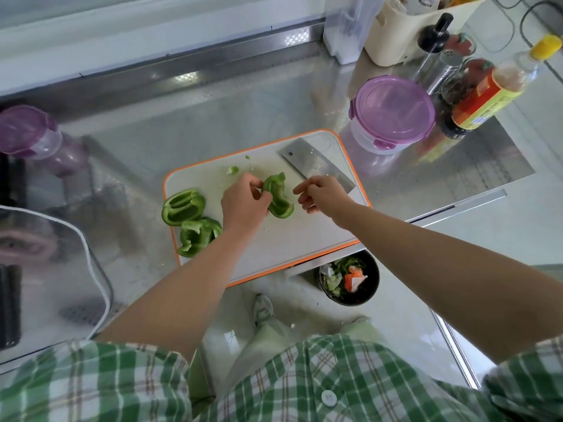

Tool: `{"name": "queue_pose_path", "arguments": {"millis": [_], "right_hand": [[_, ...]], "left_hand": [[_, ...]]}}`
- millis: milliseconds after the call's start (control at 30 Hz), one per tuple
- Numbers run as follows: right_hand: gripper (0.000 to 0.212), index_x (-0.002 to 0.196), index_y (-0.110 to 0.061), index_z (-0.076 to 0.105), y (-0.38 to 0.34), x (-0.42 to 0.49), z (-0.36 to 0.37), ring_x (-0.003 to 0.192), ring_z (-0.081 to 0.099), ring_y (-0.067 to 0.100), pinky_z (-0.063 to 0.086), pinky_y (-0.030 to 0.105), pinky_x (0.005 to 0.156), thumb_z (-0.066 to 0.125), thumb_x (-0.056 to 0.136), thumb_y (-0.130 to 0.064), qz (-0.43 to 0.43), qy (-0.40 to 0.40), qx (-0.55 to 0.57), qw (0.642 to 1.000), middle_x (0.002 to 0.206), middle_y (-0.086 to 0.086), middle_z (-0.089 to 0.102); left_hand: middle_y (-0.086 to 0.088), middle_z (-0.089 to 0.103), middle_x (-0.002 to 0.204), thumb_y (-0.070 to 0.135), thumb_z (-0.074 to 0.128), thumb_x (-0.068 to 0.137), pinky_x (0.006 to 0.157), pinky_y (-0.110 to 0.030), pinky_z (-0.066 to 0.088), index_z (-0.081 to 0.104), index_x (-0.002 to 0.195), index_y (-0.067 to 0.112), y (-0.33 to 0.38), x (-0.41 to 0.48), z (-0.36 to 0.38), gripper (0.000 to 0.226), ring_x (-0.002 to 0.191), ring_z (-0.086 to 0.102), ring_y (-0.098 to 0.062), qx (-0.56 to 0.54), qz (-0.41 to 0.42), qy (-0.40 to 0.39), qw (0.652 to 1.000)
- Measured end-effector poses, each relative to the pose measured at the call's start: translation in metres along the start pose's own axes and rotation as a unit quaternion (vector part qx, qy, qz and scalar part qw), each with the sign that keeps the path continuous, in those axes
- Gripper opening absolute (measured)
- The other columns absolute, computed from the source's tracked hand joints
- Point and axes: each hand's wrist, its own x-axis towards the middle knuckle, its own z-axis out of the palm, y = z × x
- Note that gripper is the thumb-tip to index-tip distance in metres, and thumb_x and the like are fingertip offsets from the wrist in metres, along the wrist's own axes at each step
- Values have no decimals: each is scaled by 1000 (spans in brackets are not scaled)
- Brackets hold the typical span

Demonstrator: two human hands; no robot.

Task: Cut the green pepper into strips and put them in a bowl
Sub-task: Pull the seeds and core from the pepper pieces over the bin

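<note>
Green pepper (277, 193), orange-rimmed white board (304, 239)

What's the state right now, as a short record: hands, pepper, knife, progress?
left hand: holds one pepper piece over the cutting board
right hand: just right of that piece, fingers loosely curled, nothing seen in it
cleaver: lying flat on the board's far right part, handle not visible
spare pepper: open half and torn piece at the board's left edge
strips: none cut yet
</note>
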Motion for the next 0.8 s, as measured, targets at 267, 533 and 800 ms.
{"name": "queue_pose_path", "arguments": {"millis": [267, 533, 800], "right_hand": [[14, 84, -5, 65, -5, 2, 16, 67, 63, 17, 57, 34, 80, 77, 78, -9, 27, -67, -52, 996, 81, 13, 67], [24, 101, 12, 65, -9, 1, 16, 56, 67, 21, 59, 25, 56, 69, 82, -3, 90, 39, 50, 994, 79, 18, 69], [33, 98, 12, 66, -15, -3, 13, 63, 65, 22, 60, 27, 62, 75, 82, -15, 38, -39, 17, 998, 79, 18, 68]], "left_hand": [[1, 65, 74, 17, 64, 76, 68, -46, 56, 57, 87, 20, -6, -3, -5, 13, 66, 68, -25, -27, 19, 13, 999], [1, 63, 73, 18, 65, 73, 64, -44, 57, 56, 83, 21, -8, -2, -12, 13, 69, 68, -26, -42, -3, 36, 998], [-2, 66, 77, 15, 67, 78, 61, -38, 56, 58, 87, 18, -9, -2, -18, 14, 69, 70, -25, -34, -16, 43, 998]]}}
